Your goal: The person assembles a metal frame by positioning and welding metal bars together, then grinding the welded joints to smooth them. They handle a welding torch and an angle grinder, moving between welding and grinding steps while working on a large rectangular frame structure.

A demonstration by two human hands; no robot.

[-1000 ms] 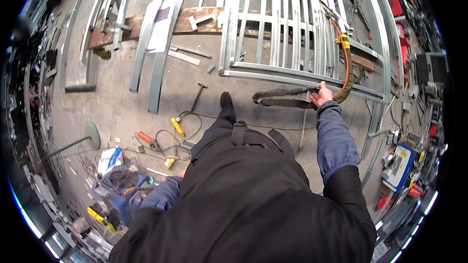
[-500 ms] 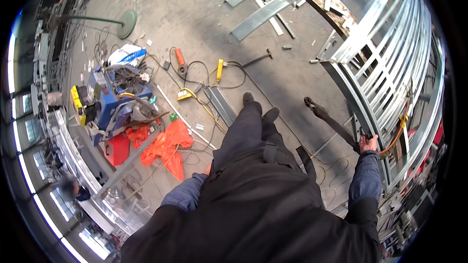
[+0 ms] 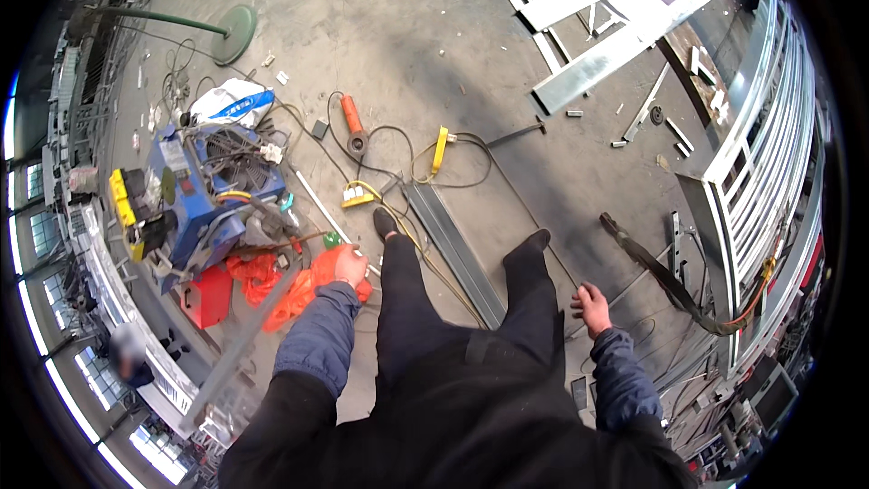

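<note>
My left hand [image 3: 351, 264] hangs above the orange plastic sheeting [image 3: 294, 294]. Its back faces up and hides most of the fingers, so its grip is unclear. A thin white strip [image 3: 317, 201] runs along the floor towards it. My right hand [image 3: 593, 310] is held out at my right side, fingers loosely bent and apart, with nothing seen in it. Beyond it a dark strap [image 3: 659, 272] stretches from the floor to the rack of silvery metal profiles [image 3: 769, 163]. Grey metal channels [image 3: 453, 249] lie between my feet.
Left stands a blue machine [image 3: 186, 186] with cables, beside a red box [image 3: 208, 297]. Ahead lie an orange-handled grinder [image 3: 354, 127], a yellow hand control [image 3: 440, 150] and a hammer-like tool [image 3: 518, 134]. Wide metal profiles [image 3: 606, 54] jut in at the upper right. Cables cross the floor.
My right hand has left the rack's edge and the strap beside it and come in towards my body. My left hand has swung forward into view. My legs have moved apart, and the view has shifted.
</note>
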